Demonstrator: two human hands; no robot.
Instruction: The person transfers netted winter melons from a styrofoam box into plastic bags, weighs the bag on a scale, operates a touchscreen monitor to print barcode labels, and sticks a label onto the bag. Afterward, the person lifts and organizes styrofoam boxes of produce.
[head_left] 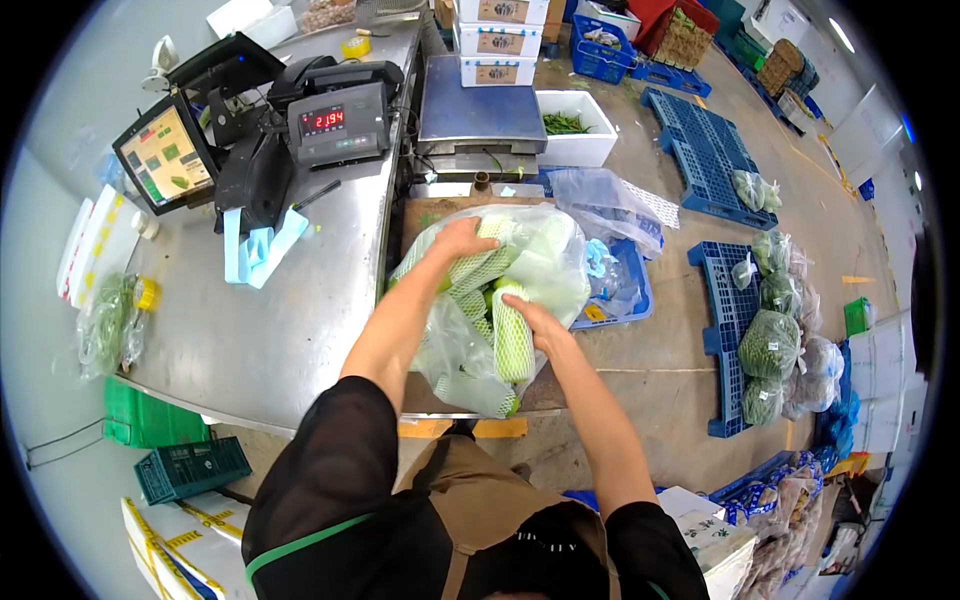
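A large clear plastic bag (440, 345) lies in front of me, full of long green vegetables in pale foam-net sleeves. My left hand (465, 240) reaches into its upper part, with fingers curved over one net-sleeved green vegetable (494, 226). Lower and to the right, my right hand (538, 322) grips another net-sleeved vegetable (513, 345), which points down toward me. Its thumb and fingertips press on the net, and the far side of the grip is hidden. Bare green skin shows between some sleeves; the exact kind of vegetable is unclear.
A steel counter (330, 250) on the left carries a touchscreen (168, 155) and a scale display (338, 122). Ahead stand a platform scale (478, 110) with stacked boxes and a white foam box (590, 140) of green peppers. A blue crate (640, 290) sits right of the bag; blue pallets (725, 330) lie beyond.
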